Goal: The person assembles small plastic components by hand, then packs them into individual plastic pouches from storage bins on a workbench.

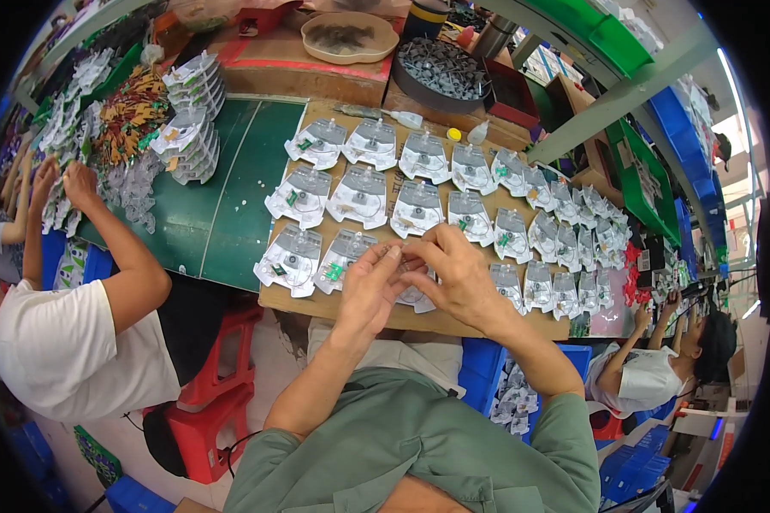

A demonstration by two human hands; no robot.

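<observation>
My left hand (368, 289) and my right hand (460, 275) meet above the near edge of a cardboard-covered board (316, 306). The fingertips of both are pinched together, and what lies between them is too small and covered to make out. Rows of white-and-grey plastic housings (359, 196) are spread over the board. Some carry a small green circuit board and thin wires. One housing (342, 258) with a green piece lies just beside my left hand, and another is partly hidden under my fingers.
Stacked white housings (188, 145) stand on the green table (252, 184) at left, where a co-worker in a white shirt (85, 342) sits. Behind the board are a round black tray of small dark parts (441, 73) and small bottles. A grey post (624, 98) rises at right.
</observation>
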